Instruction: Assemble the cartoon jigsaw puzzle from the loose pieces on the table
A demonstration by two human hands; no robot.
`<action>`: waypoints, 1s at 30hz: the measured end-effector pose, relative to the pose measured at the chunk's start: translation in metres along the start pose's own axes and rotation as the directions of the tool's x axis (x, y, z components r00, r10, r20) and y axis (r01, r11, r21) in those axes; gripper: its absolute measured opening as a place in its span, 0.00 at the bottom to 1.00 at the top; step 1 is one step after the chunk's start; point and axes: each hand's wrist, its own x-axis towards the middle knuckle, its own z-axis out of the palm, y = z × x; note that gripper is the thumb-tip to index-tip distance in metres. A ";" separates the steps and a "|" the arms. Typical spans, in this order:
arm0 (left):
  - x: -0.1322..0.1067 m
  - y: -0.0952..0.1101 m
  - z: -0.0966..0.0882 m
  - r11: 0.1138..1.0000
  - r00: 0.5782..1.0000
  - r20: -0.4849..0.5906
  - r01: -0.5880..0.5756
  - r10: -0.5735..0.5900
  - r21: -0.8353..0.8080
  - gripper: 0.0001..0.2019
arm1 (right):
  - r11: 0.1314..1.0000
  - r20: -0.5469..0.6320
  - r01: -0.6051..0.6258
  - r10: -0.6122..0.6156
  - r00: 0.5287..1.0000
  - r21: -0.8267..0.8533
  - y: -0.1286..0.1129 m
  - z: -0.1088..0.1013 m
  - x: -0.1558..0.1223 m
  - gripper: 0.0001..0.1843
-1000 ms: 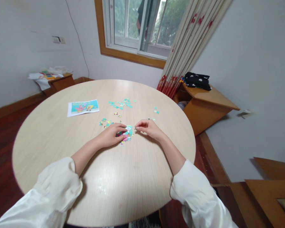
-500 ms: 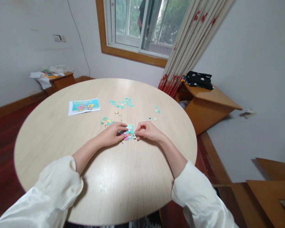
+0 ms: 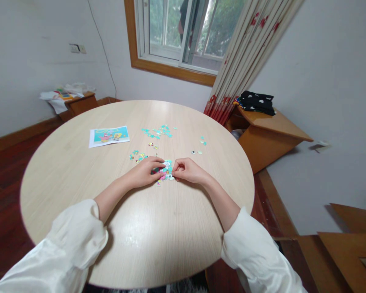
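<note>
A small partly joined jigsaw patch (image 3: 164,171), teal and pink, lies near the middle of the round wooden table (image 3: 79,171). My left hand (image 3: 144,171) rests flat on the patch's left side, fingers stretched over it. My right hand (image 3: 187,170) is curled at the patch's right edge, fingertips pinched on a small puzzle piece pressed against it. Loose teal pieces (image 3: 158,131) lie scattered farther back, with a few more (image 3: 137,156) just left of my left hand. A printed reference picture (image 3: 109,136) lies at the back left.
Two small piece groups (image 3: 201,142) sit to the right rear. A wooden cabinet (image 3: 268,130) with black spotted cloth (image 3: 258,102) stands right of the table, beside a curtain (image 3: 240,61). A low cluttered stand (image 3: 70,99) is at the far left wall.
My right hand has moved left from a little apart to touch the patch's right edge. My left hand has stayed on the patch.
</note>
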 end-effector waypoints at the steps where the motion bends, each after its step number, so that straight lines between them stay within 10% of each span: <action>1: 0.000 0.000 0.000 1.000 1.000 -0.003 -0.001 0.001 0.000 0.15 | 1.000 -0.002 -0.004 0.004 1.000 -0.007 -0.001 0.000 0.000 0.06; 19: 0.000 0.002 -0.002 1.000 1.000 0.000 0.003 -0.003 0.005 0.14 | 0.951 -0.098 0.030 -0.063 0.993 -0.308 0.000 0.003 0.001 0.06; 30: 0.000 0.003 -0.002 1.000 1.000 -0.002 -0.024 0.024 0.020 0.14 | 0.987 -0.002 0.009 -0.009 1.000 -0.158 0.000 -0.001 0.000 0.05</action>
